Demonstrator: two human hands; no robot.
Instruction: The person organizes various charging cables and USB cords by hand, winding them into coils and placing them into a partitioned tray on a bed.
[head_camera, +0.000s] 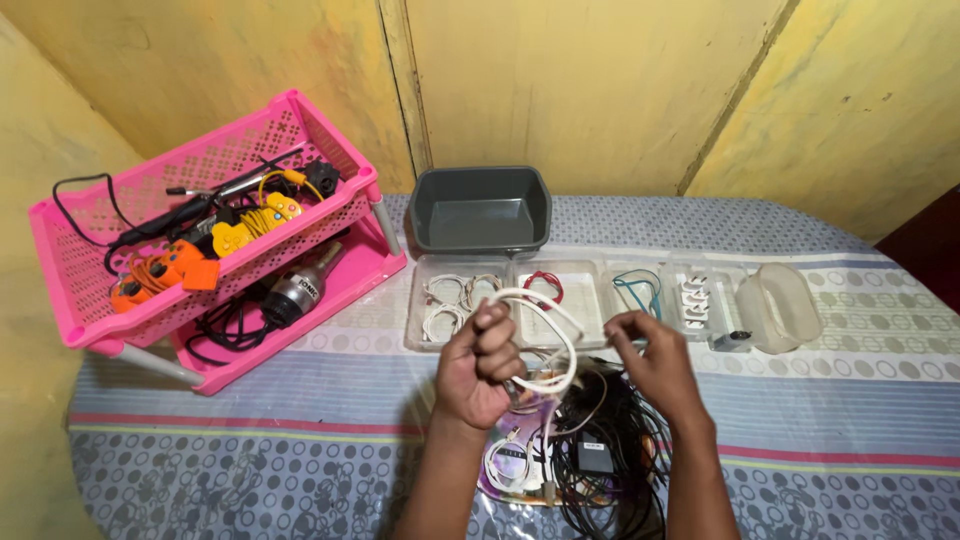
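White cable (545, 330) loops at frame centre, pinched in the left hand (478, 365), fist clamped on its coil; its free arc runs rightward toward the right hand (650, 360), fingers curled near the cable, their hold unclear; black wires (610, 440) lie below.

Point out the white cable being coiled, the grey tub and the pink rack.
white cable (556, 318): head view, top curve of the loop.
grey tub (480, 182): head view, back rim.
pink rack (215, 160): head view, upper basket's lattice back wall.
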